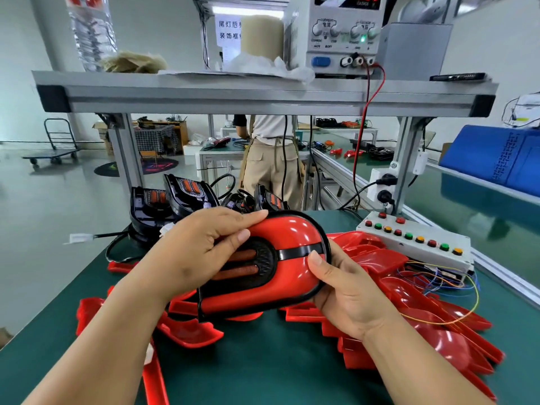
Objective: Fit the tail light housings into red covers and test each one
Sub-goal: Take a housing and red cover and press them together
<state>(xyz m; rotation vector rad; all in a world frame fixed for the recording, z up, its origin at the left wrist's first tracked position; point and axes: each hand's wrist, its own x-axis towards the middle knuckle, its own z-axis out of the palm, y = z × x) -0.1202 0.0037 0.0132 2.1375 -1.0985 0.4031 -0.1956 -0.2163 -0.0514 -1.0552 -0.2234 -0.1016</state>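
Fingers of your left hand (198, 252) curl over the far edge of the assembled tail light (289, 270) with the thumb laid on its face, while your right hand (347, 296) grips the near rim, thumb pressed on the red shell and fingers wrapped underneath. You hold it above the green mat (263, 363) and the loose red covers (193, 331). Its long axis runs lower left to upper right, with the rounded end pointing toward the button test box (415, 244) and bare black housings (175, 200) behind.
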